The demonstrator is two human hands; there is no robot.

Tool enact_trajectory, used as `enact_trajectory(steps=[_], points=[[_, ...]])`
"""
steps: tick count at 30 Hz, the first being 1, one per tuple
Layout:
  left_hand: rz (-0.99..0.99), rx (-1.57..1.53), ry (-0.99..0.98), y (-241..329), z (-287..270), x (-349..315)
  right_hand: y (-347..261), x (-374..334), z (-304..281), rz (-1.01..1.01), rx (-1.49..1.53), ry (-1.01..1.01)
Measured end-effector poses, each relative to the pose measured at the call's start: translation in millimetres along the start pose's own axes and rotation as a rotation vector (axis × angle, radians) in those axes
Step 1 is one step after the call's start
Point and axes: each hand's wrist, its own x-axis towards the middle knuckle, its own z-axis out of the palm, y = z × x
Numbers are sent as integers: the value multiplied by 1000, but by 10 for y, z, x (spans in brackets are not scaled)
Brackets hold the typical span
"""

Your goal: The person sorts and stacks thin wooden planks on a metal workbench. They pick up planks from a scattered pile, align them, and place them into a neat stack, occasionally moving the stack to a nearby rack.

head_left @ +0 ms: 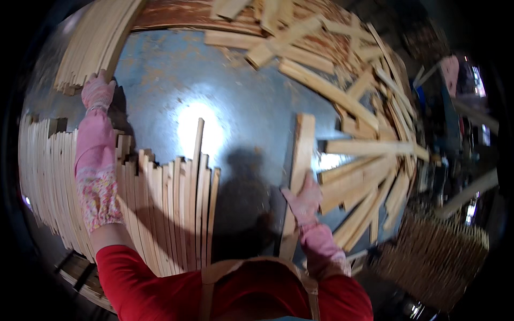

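My left hand (98, 92), in a pink glove, reaches to the near end of a stack of long pale wooden strips (101, 40) at the far left. Its fingers are apart and rest against the stack's corner. On the right, my right hand (304, 202), also gloved, grips a wooden board (303, 140) lying lengthwise on the table. The thumb lies across that board, and the fingers are at its right side. Between my arms, a row of narrow wooden strips (179, 214) lies side by side with uneven far ends. One strip (199, 140) sticks out beyond the others.
Loose boards (356, 187) fan out in a heap along the right of the blue-grey table (160, 69). More pieces (278, 45) lie crossed at the far edge. Another row of strips (53, 182) fills the left side. A brown ridged stack (433, 259) stands beyond the table at lower right.
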Motion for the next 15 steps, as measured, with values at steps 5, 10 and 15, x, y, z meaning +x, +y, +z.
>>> enact_trajectory(steps=[5, 10, 15], points=[[375, -431, 141, -14, -219, -1061, -41, -597, 90, -87, 63, 195], [634, -754, 24, 458, -511, -2828, 72, -1246, -120, 308, 332, -251], [865, -888, -162, 1183, -470, -4169, 729, -1895, -551, 145, 230, 47]])
